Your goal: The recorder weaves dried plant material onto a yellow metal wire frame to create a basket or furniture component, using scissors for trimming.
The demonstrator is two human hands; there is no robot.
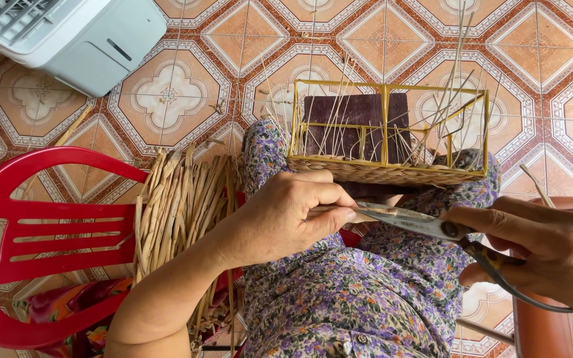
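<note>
A half-woven basket [387, 171] rests on my knees, over a floral purple dress [359, 292]. It has a yellow wire frame, a woven straw bottom band and loose straw stalks sticking up, with a dark purple board inside. My left hand [286, 215] pinches a straw strand just below the basket's near edge. My right hand [552, 248] grips metal scissors [412, 221] whose blades point left and touch the strand at my left fingertips.
A bundle of dried straw [177, 205] lies on a red plastic chair [28, 238] at my left. A white appliance [67, 36] stands at the top left on the patterned tile floor [167, 93]. A brown container [552, 331] sits at the lower right.
</note>
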